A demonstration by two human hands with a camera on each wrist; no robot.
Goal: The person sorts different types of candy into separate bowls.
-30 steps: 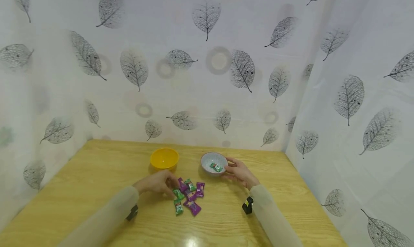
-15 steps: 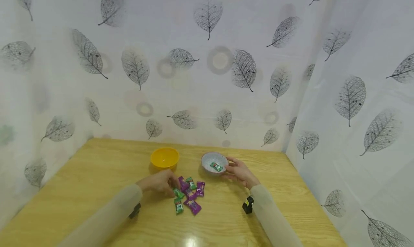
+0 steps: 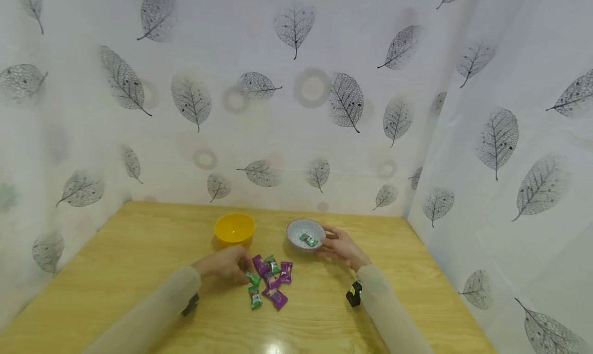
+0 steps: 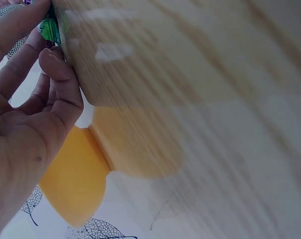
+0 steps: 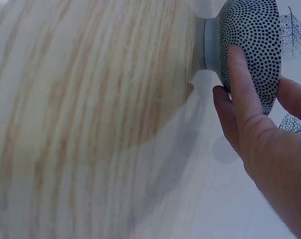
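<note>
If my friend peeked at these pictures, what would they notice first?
Probably the bright yellow bowl, near the back of the wooden table, left of the dotted bowl that the right hand holds. Next, the shiny purple and green packets clustered in front of the bowls, with the left hand at their left edge. Dark leaf prints dot the pale backdrop behind.

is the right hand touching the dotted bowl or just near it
Touching: the right wrist view shows a finger of the right hand lying against the outside of the dotted bowl.
</note>
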